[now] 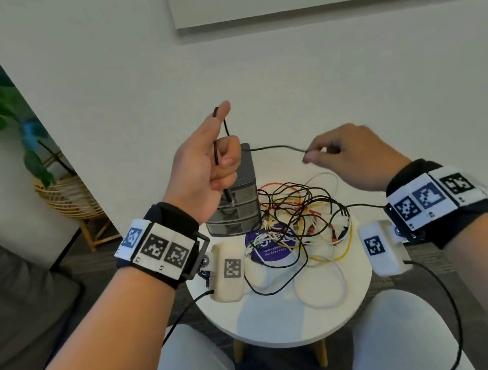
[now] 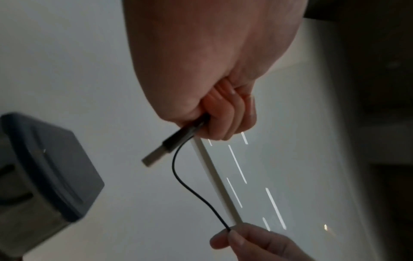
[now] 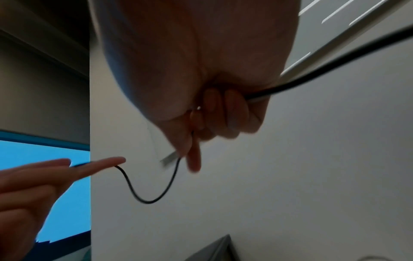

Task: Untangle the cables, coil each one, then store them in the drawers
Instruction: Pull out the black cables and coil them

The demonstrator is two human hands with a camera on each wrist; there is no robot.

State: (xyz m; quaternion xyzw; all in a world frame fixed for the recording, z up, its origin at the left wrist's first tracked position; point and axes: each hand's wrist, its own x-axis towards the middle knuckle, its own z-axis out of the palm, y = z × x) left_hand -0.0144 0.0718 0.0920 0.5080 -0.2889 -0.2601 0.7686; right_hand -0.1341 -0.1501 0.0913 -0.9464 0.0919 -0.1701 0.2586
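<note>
My left hand (image 1: 217,160) is raised above the table, its fingers curled round a thin black USB cable (image 1: 275,147). The cable loops over the thumb, and its silver plug (image 2: 154,156) sticks out below the fist. From there the cable runs right to my right hand (image 1: 325,149), which pinches it between thumb and fingers (image 3: 194,155). A tangle of red, yellow, black and white cables (image 1: 304,220) lies on the round white table (image 1: 286,320). A small grey drawer unit (image 1: 237,211) stands at the table's back, partly hidden by my left hand; its drawers look closed.
A purple round sticker (image 1: 272,248) lies under the tangle. A potted plant in a wicker basket (image 1: 65,194) stands at the left, next to a dark sofa (image 1: 16,295). A white wall rises behind the table. My knees flank the table's near edge.
</note>
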